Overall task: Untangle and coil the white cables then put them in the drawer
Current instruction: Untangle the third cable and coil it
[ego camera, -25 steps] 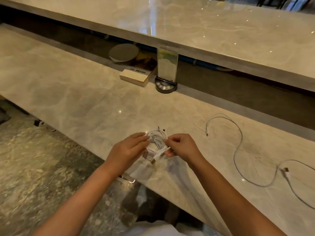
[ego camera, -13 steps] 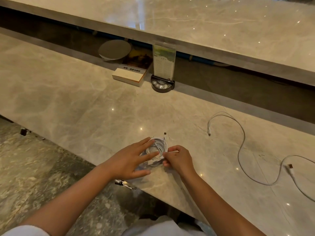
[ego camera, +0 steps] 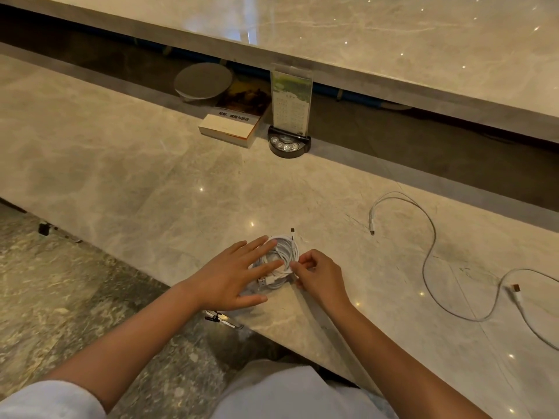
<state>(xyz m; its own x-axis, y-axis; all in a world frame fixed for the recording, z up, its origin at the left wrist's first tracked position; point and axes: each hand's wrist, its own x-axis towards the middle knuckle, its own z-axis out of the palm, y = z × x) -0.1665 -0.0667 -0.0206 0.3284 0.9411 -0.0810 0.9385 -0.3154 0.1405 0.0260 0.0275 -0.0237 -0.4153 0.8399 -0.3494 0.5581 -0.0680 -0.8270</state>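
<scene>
Coil of white cables [ego camera: 279, 263] lies flat on marble counter [ego camera: 127, 176], near front edge, betw my two hands. L hand [ego camera: 230, 275] sits on coil's left side, fingers straight and spread, pressing it down, not wrapped round it. R hand [ego camera: 317, 278] at coil's right rim, thumb and forefinger pinched on a strand there. USB plug [ego camera: 263, 282] pokes out at coil's lower left, another plug end sticks up at top. Second white cable [ego camera: 429, 252] lies loose and uncoiled well to the right, snaking across counter, one end near far ledge, rest running off frame. Further back: book [ego camera: 231, 124], round grey disc [ego camera: 202, 81], clear card stand [ego camera: 291, 99] on dark button base. I see no drawer from this view.
</scene>
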